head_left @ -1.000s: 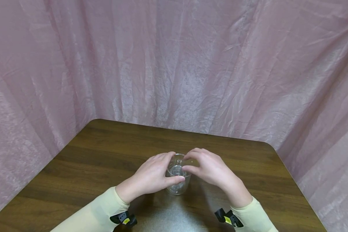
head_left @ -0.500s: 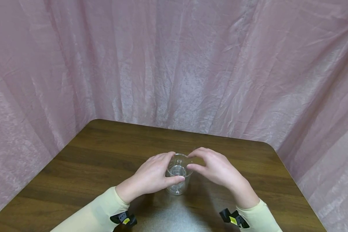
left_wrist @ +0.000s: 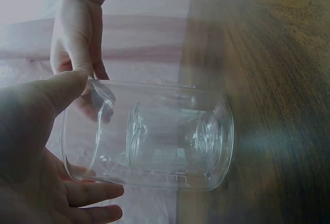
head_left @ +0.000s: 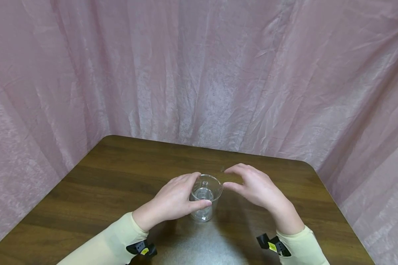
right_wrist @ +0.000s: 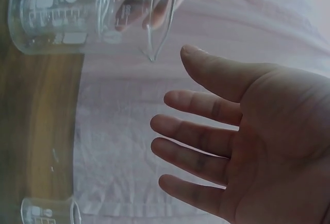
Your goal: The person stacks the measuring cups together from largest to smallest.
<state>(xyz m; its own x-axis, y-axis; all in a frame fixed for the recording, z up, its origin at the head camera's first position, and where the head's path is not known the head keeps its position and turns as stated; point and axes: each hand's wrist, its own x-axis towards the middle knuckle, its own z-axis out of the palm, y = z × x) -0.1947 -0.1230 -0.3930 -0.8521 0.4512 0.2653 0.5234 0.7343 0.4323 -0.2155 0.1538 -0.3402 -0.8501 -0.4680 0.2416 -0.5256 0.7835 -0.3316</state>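
A clear glass beaker (head_left: 202,215) with white graduation marks stands upright on the wooden table. Inside it sits a smaller glass vessel, its rim (left_wrist: 135,136) showing through the wall in the left wrist view. My left hand (head_left: 174,198) grips the large beaker near its top, thumb on the near side and fingers round the far side. To the right of the rim, my right hand (head_left: 255,186) is apart from the glass. Its palm and spread fingers (right_wrist: 196,136) hold nothing in the right wrist view.
Another small glass beaker (right_wrist: 49,211) with white markings stands on the table beyond my right hand in the right wrist view. The brown wooden table (head_left: 136,158) ends at its far edge before a pink curtain (head_left: 199,73).
My right hand has drawn away to the right, from over the beaker's rim to clear of it, and its fingers have spread. My left hand keeps its grip in the same spot.
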